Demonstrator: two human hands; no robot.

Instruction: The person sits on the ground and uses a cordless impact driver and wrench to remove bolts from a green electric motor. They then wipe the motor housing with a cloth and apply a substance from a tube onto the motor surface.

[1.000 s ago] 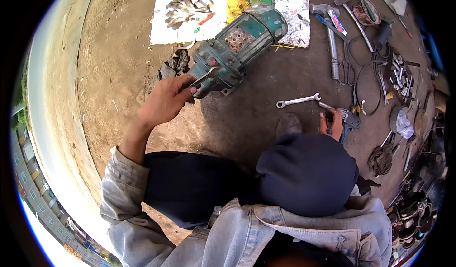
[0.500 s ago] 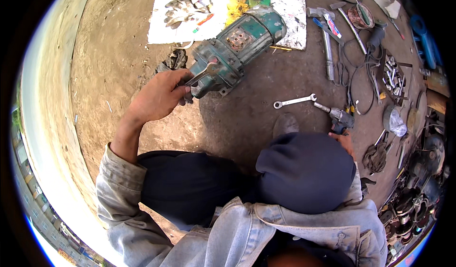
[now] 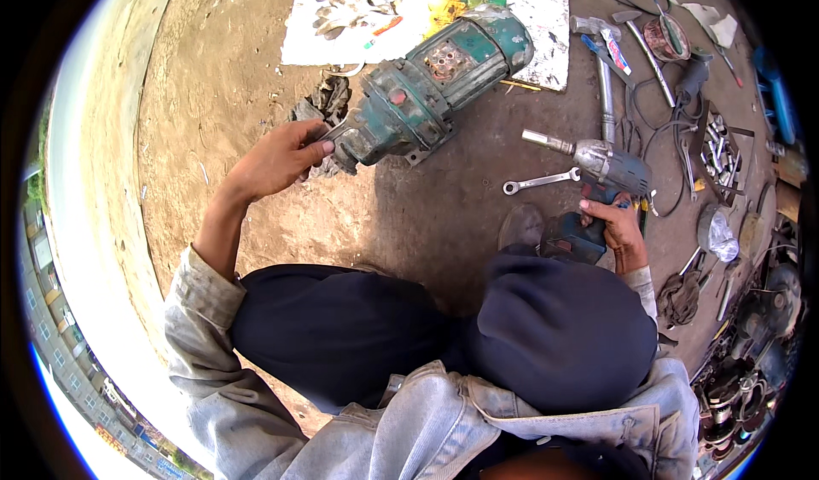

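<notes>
While the green gearmotor [image 3: 448, 79] lies on the ground [image 3: 452, 203], the cordless impact wrench [image 3: 616, 167] has been lifted clear, the right hand [image 3: 621, 228] wrapped around its grip; both hands now hold tools, the left hand [image 3: 277, 160] pinching what seems a mostly hidden spanner [image 3: 339, 130] at the gearmotor's end.

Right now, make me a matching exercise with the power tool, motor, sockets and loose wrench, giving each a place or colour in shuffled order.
1. power tool
2. motor
3. sockets
4. loose wrench

A. in a tray
B. silver, flat on the ground
C. mostly green
D. in the right hand

Pairs: 1-D, 2-C, 3-A, 4-B
</notes>
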